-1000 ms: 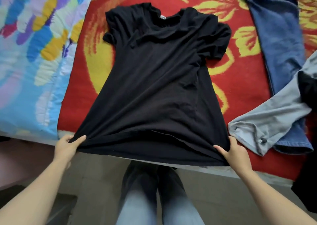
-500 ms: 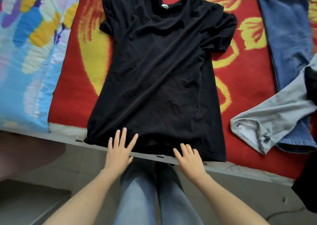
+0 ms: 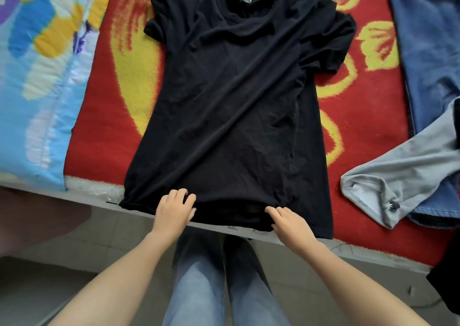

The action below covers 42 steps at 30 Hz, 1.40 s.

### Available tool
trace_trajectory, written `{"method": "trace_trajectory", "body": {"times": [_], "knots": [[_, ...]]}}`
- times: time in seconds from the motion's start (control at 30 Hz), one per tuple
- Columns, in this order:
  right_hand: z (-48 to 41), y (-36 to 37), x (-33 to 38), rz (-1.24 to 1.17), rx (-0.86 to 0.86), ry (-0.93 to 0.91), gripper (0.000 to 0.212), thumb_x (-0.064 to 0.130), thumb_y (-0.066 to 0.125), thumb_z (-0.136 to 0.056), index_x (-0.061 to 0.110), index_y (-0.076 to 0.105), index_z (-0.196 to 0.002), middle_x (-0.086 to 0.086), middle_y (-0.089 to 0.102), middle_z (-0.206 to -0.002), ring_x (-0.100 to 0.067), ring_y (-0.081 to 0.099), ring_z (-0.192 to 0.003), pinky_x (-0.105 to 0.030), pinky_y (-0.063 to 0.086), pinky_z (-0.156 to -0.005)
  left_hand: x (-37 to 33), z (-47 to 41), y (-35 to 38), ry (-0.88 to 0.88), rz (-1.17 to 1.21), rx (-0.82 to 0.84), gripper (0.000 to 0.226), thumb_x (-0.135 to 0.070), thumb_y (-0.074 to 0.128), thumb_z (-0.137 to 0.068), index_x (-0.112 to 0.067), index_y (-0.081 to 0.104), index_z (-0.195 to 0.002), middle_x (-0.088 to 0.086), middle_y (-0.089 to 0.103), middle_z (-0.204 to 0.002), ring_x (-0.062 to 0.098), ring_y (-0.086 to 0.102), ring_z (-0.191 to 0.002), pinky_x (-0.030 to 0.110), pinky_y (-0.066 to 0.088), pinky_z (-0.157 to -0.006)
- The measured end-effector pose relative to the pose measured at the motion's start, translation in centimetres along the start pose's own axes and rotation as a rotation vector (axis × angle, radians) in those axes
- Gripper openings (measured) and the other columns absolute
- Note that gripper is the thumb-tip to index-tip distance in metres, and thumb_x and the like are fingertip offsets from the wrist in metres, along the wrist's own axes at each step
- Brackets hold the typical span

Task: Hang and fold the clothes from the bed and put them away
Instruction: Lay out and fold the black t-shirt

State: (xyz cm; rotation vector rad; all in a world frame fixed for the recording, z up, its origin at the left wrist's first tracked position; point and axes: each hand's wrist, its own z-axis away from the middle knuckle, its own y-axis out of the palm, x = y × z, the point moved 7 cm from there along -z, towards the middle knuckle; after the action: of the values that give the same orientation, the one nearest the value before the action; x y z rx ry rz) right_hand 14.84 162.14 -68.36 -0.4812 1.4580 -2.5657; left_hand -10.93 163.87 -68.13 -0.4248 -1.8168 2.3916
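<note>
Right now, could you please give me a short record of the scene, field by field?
T-shirt: black, spread flat, collar far, hem near
Left hand: fingers curled on the hem
Right hand: fingers curled on the hem
Blanket: red and yellow, under the T-shirt
Jeans: far right
Grey garment: right, partly over the jeans
Quilt: colourful, left

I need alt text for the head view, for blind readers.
The left hand and right hand grip the hem of a black T-shirt spread on a red blanket. Blue jeans and a grey garment lie to its right.
</note>
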Motion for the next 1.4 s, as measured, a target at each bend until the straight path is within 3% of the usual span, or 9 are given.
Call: {"method": "trace_trajectory", "body": {"times": [0.2, 0.4, 0.53, 0.63, 0.7, 0.87, 1.07, 1.17, 1.4], "knots": [[-0.2, -0.6, -1.2, -0.091, -0.143, 0.157, 0.041, 0.005, 0.092, -0.04, 0.01, 0.06, -0.065, -0.001, 0.05, -0.06, -0.02, 0.052, -0.049, -0.022, 0.021, -0.035, -0.1, -0.6, 0.2, 0.012, -0.046, -0.049, 0.039, 0.007, 0.086, -0.036, -0.006, 0.061, -0.063, 0.012, 0.059, -0.073, 0.027, 0.052, -0.053, 0.031, 0.038, -0.041], [2.2, 0.2, 1.9, 0.213, -0.154, -0.222, 0.009, 0.005, 0.045, -0.052, 0.013, 0.048, -0.051, -0.003, 0.045, -0.055, -0.021, 0.029, -0.059, -0.027, 0.02, -0.046, -0.9, 1.5, 1.2, 0.274, -0.088, -0.061, 0.029, 0.009, 0.073, -0.044, -0.005, 0.063, -0.068, 0.014, 0.063, -0.086, 0.028, 0.052, -0.078, 0.034, 0.037, -0.064], [1.9, 2.2, 1.5, 0.275, 0.099, -0.231, 0.032, 0.025, 0.083, -0.037, 0.017, 0.054, -0.046, 0.001, 0.047, -0.05, -0.019, 0.047, -0.046, -0.022, 0.025, -0.043, -1.5, 1.6, 1.9, 0.262, -0.22, 0.153, 0.032, -0.02, 0.085, -0.047, -0.011, 0.061, -0.066, 0.011, 0.064, -0.086, 0.026, 0.054, -0.076, 0.037, 0.037, -0.07], [-0.1, -1.8, 1.6, 0.17, -0.056, -0.174, 0.041, 0.048, 0.059, -0.069, 0.017, 0.051, -0.044, 0.002, 0.046, -0.046, -0.017, 0.049, -0.039, -0.02, 0.031, -0.036, -1.7, -0.2, -0.4, 0.244, -0.21, 0.127, 0.041, -0.054, 0.061, -0.07, -0.013, 0.063, -0.073, 0.008, 0.062, -0.085, 0.024, 0.056, -0.072, 0.038, 0.036, -0.069], [-1.8, -6.3, 1.0, 0.124, -0.219, -0.101, 0.042, 0.041, 0.045, -0.078, 0.015, 0.05, -0.045, 0.0, 0.046, -0.045, -0.019, 0.049, -0.038, -0.022, 0.032, -0.033, -0.5, -2.2, -3.3, 0.17, -0.198, 0.065, 0.04, -0.05, 0.051, -0.077, -0.012, 0.064, -0.076, 0.008, 0.061, -0.086, 0.024, 0.056, -0.071, 0.038, 0.034, -0.068], [-8.3, -17.3, -2.3, 0.127, -0.379, 0.081, 0.043, 0.035, 0.04, -0.084, 0.012, 0.049, -0.048, -0.001, 0.047, -0.048, -0.023, 0.052, -0.043, -0.025, 0.031, -0.031, 4.5, -10.5, -12.3, -0.051, -0.146, 0.001, 0.042, -0.028, 0.086, -0.055, -0.005, 0.069, -0.086, 0.018, 0.064, -0.095, 0.032, 0.061, -0.075, 0.038, 0.048, -0.061], [-15.7, -26.7, -6.5, -0.045, -0.362, 0.456, 0.035, 0.035, 0.039, -0.099, 0.007, 0.06, -0.098, -0.009, 0.057, -0.099, -0.027, 0.05, -0.102, -0.035, 0.041, -0.069, 10.8, -21.1, -20.0, -0.251, -0.047, -0.024, 0.045, -0.027, 0.065, -0.085, -0.007, 0.055, -0.123, 0.022, 0.05, -0.128, 0.038, 0.051, -0.112, 0.046, 0.043, -0.085], [-17.2, -26.3, -9.0, -0.192, -0.291, 0.615, 0.033, 0.035, 0.039, -0.098, 0.011, 0.057, -0.111, -0.01, 0.053, -0.113, -0.027, 0.044, -0.111, -0.035, 0.039, -0.075, 13.3, -23.6, -19.9, -0.37, 0.008, 0.042, 0.047, -0.036, 0.042, -0.096, -0.017, 0.035, -0.139, 0.011, 0.031, -0.145, 0.029, 0.032, -0.13, 0.04, 0.033, -0.099], [-23.7, -26.6, -14.1, -0.222, -0.211, 0.701, 0.04, 0.034, 0.041, -0.097, 0.015, 0.043, -0.133, -0.008, 0.042, -0.135, -0.027, 0.036, -0.125, -0.039, 0.039, -0.094, 16.0, -32.0, -18.2, -0.394, 0.144, 0.064, 0.05, -0.035, 0.041, -0.097, -0.018, 0.031, -0.143, 0.006, 0.023, -0.152, 0.025, 0.023, -0.138, 0.041, 0.029, -0.106]]}}
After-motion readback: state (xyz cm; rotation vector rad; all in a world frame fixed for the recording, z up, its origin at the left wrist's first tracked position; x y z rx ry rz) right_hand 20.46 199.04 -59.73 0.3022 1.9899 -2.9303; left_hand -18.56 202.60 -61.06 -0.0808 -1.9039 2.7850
